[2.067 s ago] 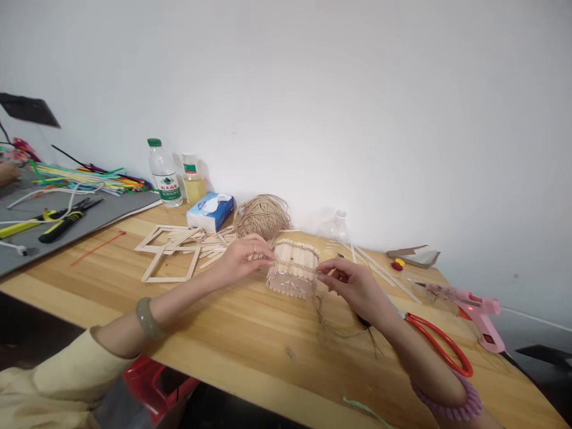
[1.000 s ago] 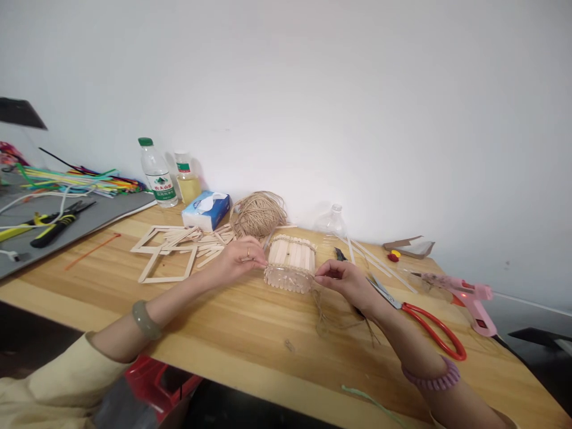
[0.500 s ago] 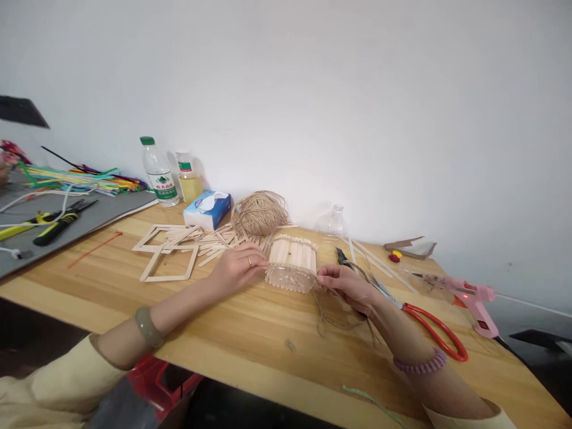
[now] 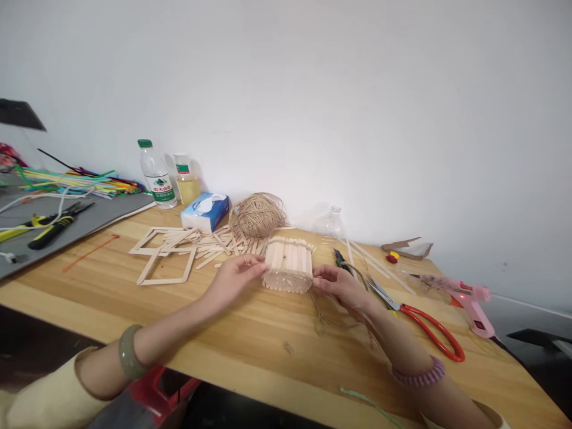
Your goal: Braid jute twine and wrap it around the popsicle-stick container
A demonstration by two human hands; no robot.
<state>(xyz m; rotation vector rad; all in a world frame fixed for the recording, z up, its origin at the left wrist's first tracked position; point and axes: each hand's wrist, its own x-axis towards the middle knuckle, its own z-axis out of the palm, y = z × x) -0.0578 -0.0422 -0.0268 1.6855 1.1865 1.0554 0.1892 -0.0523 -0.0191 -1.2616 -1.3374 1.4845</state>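
A cup-like holder (image 4: pixel 289 257) of pale craft sticks stands side by side round a clear plastic core, with twine bands near both ends. The clear end tilts toward me. My left hand (image 4: pixel 239 279) grips its left edge between thumb and fingers. On the opposite edge, my right hand (image 4: pixel 339 287) closes its thumb and fingers on the holder. Loose brown twine (image 4: pixel 319 313) trails beneath the right hand onto the table; whether those fingers also pinch twine is hidden.
Behind the holder lie a twine ball (image 4: pixel 258 215) and loose craft sticks (image 4: pixel 223 244). Stick frames (image 4: pixel 166 271) are at left, near a tissue pack (image 4: pixel 205 213) and water bottle (image 4: pixel 158 179). Rightward are red-handled scissors (image 4: pixel 435 328), a utility knife (image 4: pixel 340 258) and a pink glue gun (image 4: pixel 465 295).
My left hand has slid lower along the holder's left edge, with its thumb now on it. My right hand has moved in closer against the right edge. The view has shifted slightly.
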